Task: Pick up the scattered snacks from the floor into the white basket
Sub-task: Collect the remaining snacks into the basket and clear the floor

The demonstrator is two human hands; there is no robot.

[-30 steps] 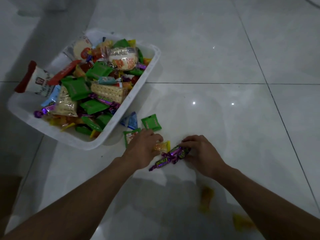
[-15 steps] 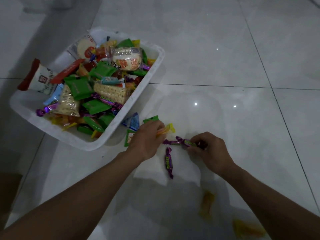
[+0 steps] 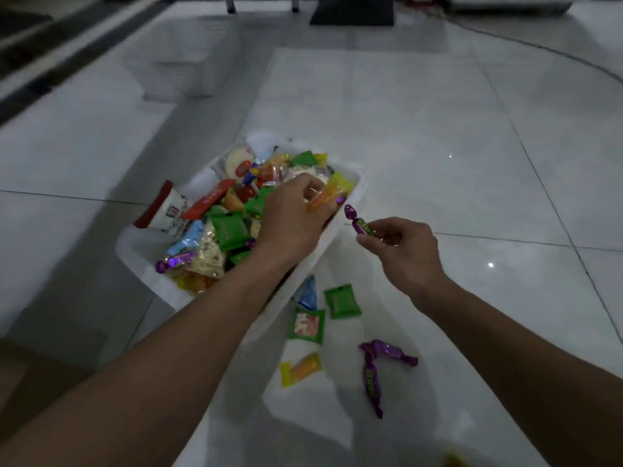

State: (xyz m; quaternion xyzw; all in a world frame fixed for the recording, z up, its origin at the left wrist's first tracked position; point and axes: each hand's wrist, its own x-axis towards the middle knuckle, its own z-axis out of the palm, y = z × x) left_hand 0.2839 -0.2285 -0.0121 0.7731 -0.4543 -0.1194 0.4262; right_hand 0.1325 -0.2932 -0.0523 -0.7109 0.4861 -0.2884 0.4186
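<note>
Drop-off step, by the look of it. A yellow candy (image 3: 328, 193) is pinched in the left hand (image 3: 293, 214), which is held over the right corner of the basket (image 3: 141, 257) (already heaped with snacks). A purple candy (image 3: 362, 227) is pinched between thumb and fingertips of the right hand (image 3: 401, 251), in the air just beside the basket's right rim.

Both grips are closed on their candy, so next the right one probably needs to be brought over the pile and the fingers loosened.

More pickup is left. On the floor just in front of the basket, a blue packet (image 3: 308, 293), green packets (image 3: 341, 301), another yellow sweet (image 3: 300, 367) and purple twists (image 3: 371, 379) can be seen. Nothing looks to be blocking them, though the blue one is tucked against the basket wall. Beyond the basket a mesh bin (image 3: 178, 69) is parked.
</note>
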